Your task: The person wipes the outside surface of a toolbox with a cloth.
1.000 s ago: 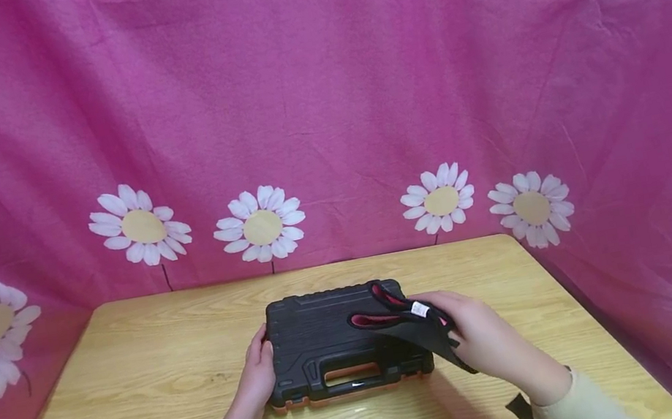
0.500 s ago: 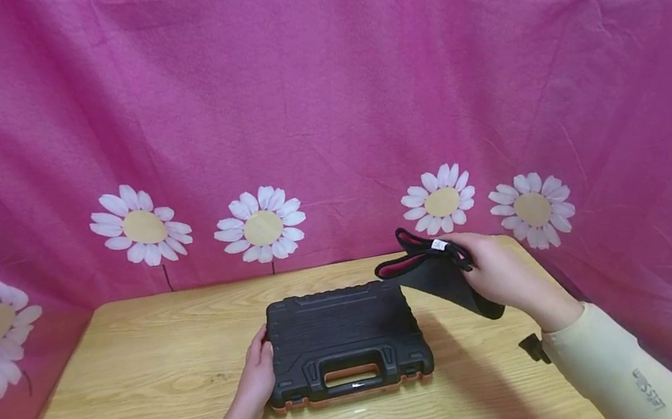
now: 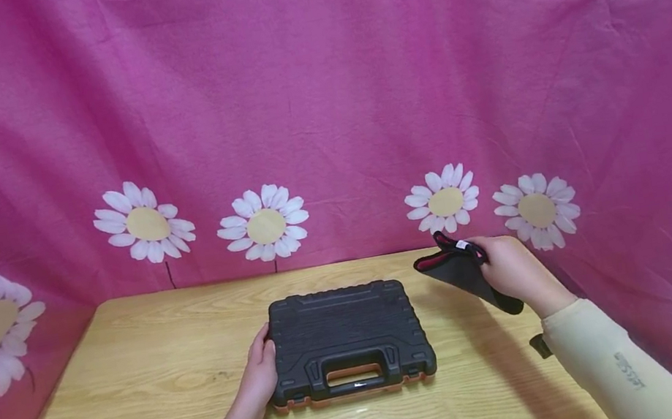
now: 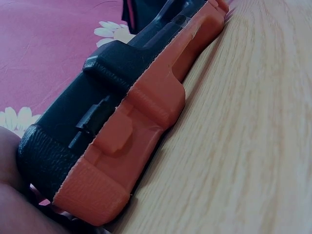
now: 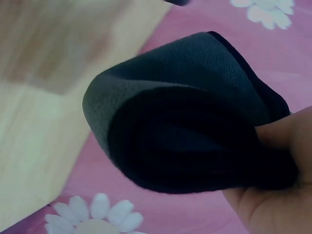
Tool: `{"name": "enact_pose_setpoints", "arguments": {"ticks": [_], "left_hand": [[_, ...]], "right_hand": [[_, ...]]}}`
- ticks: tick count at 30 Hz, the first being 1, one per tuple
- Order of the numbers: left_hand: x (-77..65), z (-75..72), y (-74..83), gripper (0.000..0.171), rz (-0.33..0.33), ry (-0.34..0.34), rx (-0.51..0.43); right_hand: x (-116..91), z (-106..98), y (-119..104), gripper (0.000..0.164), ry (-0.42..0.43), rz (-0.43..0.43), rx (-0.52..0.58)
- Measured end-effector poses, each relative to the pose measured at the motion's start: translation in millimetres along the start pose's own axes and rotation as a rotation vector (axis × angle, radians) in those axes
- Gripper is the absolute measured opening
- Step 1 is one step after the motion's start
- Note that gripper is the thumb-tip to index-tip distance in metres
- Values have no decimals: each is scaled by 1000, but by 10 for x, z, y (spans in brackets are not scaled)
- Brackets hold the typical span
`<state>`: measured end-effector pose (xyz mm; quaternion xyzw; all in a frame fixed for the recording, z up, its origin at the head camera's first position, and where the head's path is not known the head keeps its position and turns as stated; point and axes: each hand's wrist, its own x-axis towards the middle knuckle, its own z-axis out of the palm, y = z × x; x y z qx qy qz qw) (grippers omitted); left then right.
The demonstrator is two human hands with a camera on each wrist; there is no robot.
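A black plastic tool case (image 3: 345, 323) with an orange lower half lies flat on the wooden table, its handle facing me. Against its left side rests my left hand (image 3: 257, 375), fingers along the side wall; some of them are hidden. The left wrist view shows the case's front edge and latch (image 4: 95, 117) up close. Off to the right, my right hand (image 3: 516, 273) grips a folded dark grey cloth (image 3: 462, 276) with black edging, a pink inner side and a white tag. That cloth (image 5: 190, 63) hangs above the table, apart from the case.
The wooden table (image 3: 165, 386) ends at a pink curtain (image 3: 319, 108) printed with daisies, which stands behind it and on both sides. A shadow of the right arm falls across the table's right part.
My right hand has lifted the cloth off the case's right part and carried it away to the right. My left hand and the case have stayed in place.
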<state>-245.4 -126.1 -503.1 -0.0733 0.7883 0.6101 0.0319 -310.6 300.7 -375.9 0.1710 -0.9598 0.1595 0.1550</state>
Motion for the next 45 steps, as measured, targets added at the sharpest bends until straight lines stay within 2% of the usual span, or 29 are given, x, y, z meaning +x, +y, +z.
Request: {"name": "enact_pose_setpoints", "arguments": {"ticks": [4,10,19,27,39,45], "left_hand": [[0,-7,3,54,-9,2,2],[-15,-9,-1,55,-9,1,16],[-15,-22,1,55,-8,-3,10],[-9,-38,-16,55,-14,-2,9],[-1,-33,-14,55,-5,-15,4],[3,-34,-5,55,-7,-11,6]], "right_hand": [[-23,197,45,39,-19,-4,-17],[-93,425,-39,38,-57,-23,-43],[-282,633,-189,41,-99,-91,-5],[-371,818,-246,41,-204,-115,-78],[-508,938,-373,35,-297,-98,-125],[-538,966,-426,40,-367,-36,-160]]}}
